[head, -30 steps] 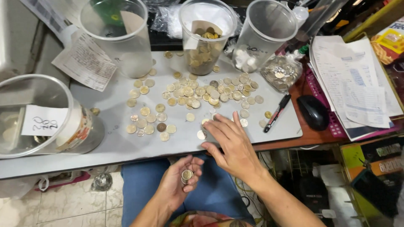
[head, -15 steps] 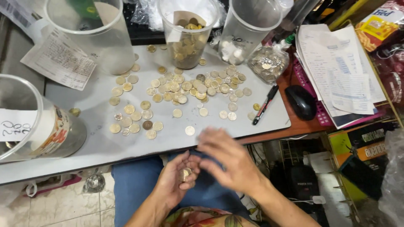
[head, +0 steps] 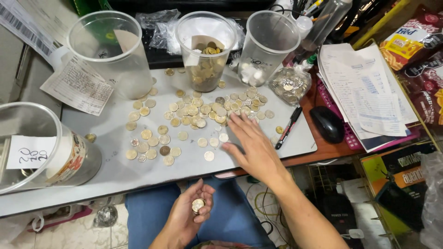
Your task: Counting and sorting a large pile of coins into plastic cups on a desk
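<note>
Many gold and silver coins (head: 194,117) lie spread over a grey tabletop (head: 115,170). My right hand (head: 251,147) reaches flat over the table's near edge, fingers apart, fingertips touching coins at the pile's right side. Below the table, over my lap in blue trousers, my left hand (head: 187,214) is cupped palm up around a small stack of coins (head: 198,204). Behind the pile stand three clear plastic tubs: an empty one (head: 110,50), a middle one (head: 205,48) partly filled with coins, and a right one (head: 267,44) with a few pale pieces.
A large clear jar (head: 32,147) with a paper label stands at the left edge. A bag of coins (head: 290,85), a black marker (head: 288,127), a black mouse (head: 326,123) and a stack of papers (head: 364,97) lie to the right. Snack packets fill the far right.
My right hand has moved from beside my left hand, below the table edge, back up onto the coins. The left hand stays cupped around its coins. The camera has shifted slightly.
</note>
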